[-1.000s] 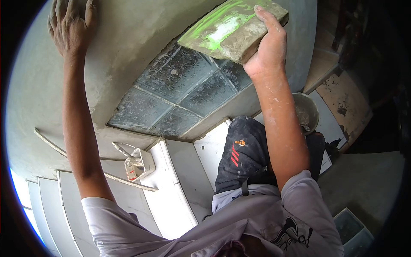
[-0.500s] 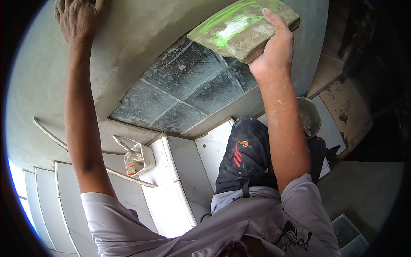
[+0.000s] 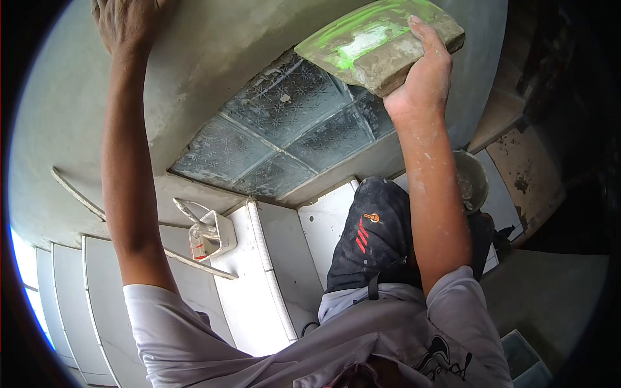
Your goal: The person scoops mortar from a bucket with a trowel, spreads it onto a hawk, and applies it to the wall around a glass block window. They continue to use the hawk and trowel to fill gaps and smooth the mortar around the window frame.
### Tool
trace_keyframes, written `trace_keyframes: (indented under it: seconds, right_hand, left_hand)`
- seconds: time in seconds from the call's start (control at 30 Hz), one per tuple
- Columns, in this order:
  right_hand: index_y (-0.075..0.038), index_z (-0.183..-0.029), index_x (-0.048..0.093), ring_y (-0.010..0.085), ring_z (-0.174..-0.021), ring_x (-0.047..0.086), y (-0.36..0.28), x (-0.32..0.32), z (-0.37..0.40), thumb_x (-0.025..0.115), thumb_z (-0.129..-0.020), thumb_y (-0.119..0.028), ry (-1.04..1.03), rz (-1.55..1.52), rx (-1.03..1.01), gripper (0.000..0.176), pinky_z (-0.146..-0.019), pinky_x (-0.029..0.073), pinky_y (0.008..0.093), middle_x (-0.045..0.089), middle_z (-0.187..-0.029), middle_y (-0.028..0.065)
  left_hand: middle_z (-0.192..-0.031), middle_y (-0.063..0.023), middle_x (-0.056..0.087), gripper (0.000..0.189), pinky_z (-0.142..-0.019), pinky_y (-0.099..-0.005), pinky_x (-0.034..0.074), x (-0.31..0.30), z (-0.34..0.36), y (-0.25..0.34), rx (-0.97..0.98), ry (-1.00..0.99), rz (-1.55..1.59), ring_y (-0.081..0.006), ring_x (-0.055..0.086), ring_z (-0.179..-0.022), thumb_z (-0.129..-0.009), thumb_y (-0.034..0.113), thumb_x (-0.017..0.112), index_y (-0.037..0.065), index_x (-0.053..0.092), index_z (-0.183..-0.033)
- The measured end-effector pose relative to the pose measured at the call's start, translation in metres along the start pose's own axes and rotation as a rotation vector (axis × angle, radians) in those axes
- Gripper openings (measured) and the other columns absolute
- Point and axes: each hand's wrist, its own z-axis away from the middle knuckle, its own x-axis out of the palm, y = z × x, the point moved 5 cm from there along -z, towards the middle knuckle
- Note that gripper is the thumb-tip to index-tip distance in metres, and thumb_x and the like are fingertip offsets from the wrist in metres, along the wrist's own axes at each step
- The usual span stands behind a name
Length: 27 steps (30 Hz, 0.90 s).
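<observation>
At the top left, my left hand (image 3: 129, 24) lies against the grey plastered wall (image 3: 200, 45), its fingers apart and partly cut off by the frame edge. My right hand (image 3: 424, 77) grips a plastering float (image 3: 362, 46), green and smeared with cement, by its thick cement-caked side, thumb on top. The float is up at the wall, just above a glass-block window (image 3: 278, 129). Whether its far face touches the plaster cannot be seen.
White tiled steps (image 3: 255, 284) run down to the left. On one stands a cut-open white container (image 3: 223, 236) with a tool in it, near a long thin strip (image 3: 194, 264). A cement-stained bucket (image 3: 475, 181) is beside my knee (image 3: 372, 226).
The float and my right hand sit slightly further right in view, and so does my left hand, a little higher. Window and steps shift a little too, as the camera has moved.
</observation>
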Motion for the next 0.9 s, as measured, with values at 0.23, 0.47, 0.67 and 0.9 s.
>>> trace_keyframes:
  seconds: [0.23, 0.47, 0.67, 0.9]
  right_hand:
    - [-0.002, -0.126, 0.059, 0.0281, -0.109, 0.063, -0.004, 0.004, 0.004, 0.062, -0.092, -0.021, -0.021, 0.052, -0.054, 0.039, -0.093, 0.054, 0.0439, 0.061, -0.118, 0.0112]
    - [-0.002, -0.127, 0.058, 0.0289, -0.109, 0.064, -0.001, -0.001, -0.001, 0.062, -0.092, -0.022, -0.005, 0.014, 0.008, 0.040, -0.093, 0.054, 0.0442, 0.061, -0.118, 0.0115]
    - [-0.003, -0.130, 0.056, 0.0326, -0.113, 0.062, 0.006, 0.002, -0.003, 0.059, -0.093, -0.025, -0.111, -0.082, 0.063, 0.044, -0.097, 0.051, 0.0465, 0.062, -0.123, 0.0151]
    - [-0.001, -0.131, 0.054, 0.0322, -0.113, 0.062, 0.011, 0.006, -0.003, 0.059, -0.092, -0.025, -0.111, -0.065, 0.001, 0.046, -0.097, 0.051, 0.0457, 0.062, -0.123, 0.0159]
  left_hand:
    - [-0.152, -0.0183, 0.046, 0.053, -0.116, -0.0486, 0.031, -0.002, 0.001, 0.003, -0.006, 0.019, -0.016, -0.0394, 0.041, -0.141, -0.090, 0.023, 0.067, 0.013, 0.056, -0.141]
    - [-0.153, -0.0172, 0.046, 0.053, -0.117, -0.0484, 0.030, 0.002, 0.001, -0.004, -0.001, 0.000, -0.017, -0.0389, 0.039, -0.142, -0.090, 0.023, 0.068, 0.013, 0.057, -0.141]
    - [-0.152, -0.0172, 0.046, 0.052, -0.117, -0.0485, 0.030, -0.001, 0.001, 0.002, -0.019, 0.018, -0.003, -0.0388, 0.040, -0.141, -0.090, 0.022, 0.069, 0.013, 0.058, -0.140]
    - [-0.152, -0.0170, 0.046, 0.053, -0.116, -0.0492, 0.031, -0.001, 0.000, 0.004, -0.025, 0.022, -0.012, -0.0384, 0.042, -0.139, -0.089, 0.021, 0.068, 0.013, 0.057, -0.140]
